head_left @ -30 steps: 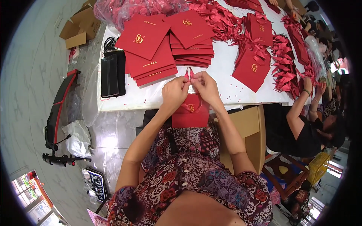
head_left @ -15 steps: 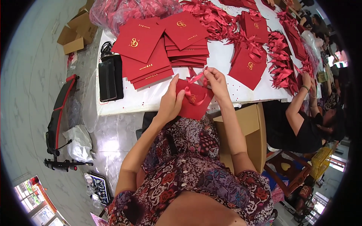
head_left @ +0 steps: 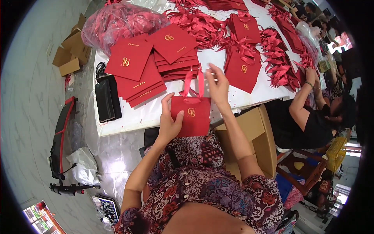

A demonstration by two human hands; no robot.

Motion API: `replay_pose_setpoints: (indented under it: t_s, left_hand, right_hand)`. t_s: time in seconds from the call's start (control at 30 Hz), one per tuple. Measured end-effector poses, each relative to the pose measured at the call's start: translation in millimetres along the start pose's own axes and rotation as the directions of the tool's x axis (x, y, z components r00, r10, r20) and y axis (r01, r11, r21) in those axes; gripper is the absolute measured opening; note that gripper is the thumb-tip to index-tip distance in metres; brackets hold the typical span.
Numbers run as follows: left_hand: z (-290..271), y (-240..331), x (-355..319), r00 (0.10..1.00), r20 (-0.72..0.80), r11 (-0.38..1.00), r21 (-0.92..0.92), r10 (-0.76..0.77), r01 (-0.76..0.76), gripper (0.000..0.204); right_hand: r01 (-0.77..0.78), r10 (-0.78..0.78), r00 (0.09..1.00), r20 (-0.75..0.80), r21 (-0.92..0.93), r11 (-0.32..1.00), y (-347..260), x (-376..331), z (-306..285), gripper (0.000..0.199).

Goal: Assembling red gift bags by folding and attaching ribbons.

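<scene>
A small, red, roughly square paper bag (head_left: 197, 125) with a gold emblem on its front is gripped along its left side by the left hand (head_left: 170, 124), its front facing up to the view and its top edge just off the near edge of the white-covered table (head_left: 136, 124). A glossy red satin ribbon (head_left: 188, 82) at its top lies in a short curve across the upper front, while two strands reach upward, apart from each other.
</scene>
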State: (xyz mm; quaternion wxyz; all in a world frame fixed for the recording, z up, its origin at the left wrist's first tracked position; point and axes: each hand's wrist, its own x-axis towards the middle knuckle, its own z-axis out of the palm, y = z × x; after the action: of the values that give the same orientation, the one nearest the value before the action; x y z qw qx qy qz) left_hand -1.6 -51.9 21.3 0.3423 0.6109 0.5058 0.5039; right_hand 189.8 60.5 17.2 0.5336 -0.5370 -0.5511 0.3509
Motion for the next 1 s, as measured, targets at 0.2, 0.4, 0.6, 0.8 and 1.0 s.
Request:
replay_pose_setpoints:
  t_s: [0.2, 0.4, 0.6, 0.8, 1.0]
  left_hand:
    - [17.2, 15.0, 37.1, 0.997, -0.075, 0.998, -0.052, 0.018, -0.022, 0.064]
    - [40.5, 20.7, 46.3, 0.994, 0.037, 0.981, -0.17, 0.103, -0.095, 0.064]
    - [26.0, 22.3, 75.5, 0.942, 0.073, 0.896, 0.292, 0.327, -0.333, 0.061]
    - [8.3, 14.4, 125.8, 0.925, 0.116, 0.695, 0.627, 0.362, -0.351, 0.059]
    - [13.9, -10.0, 146.4, 0.93, 0.156, 0.519, 0.793, 0.333, -0.319, 0.065]
  right_hand:
    - [-0.008, 0.018, 0.996, 0.085, -0.117, 0.993, -26.0, -65.8, -19.0, 0.062]
    - [-0.204, 0.202, 0.979, 0.034, 0.251, 0.946, -2.0, -59.7, -48.5, 0.058]
    - [0.099, -0.117, 0.921, -0.371, -0.066, 0.993, 29.2, -11.3, -100.3, 0.046]
    - [0.122, -0.434, 0.757, -0.489, -0.547, 0.828, 48.3, 19.6, -113.7, 0.055]
    - [0.104, -0.368, 0.924, -0.104, -0.858, 0.504, 50.1, -5.6, -83.5, 0.076]
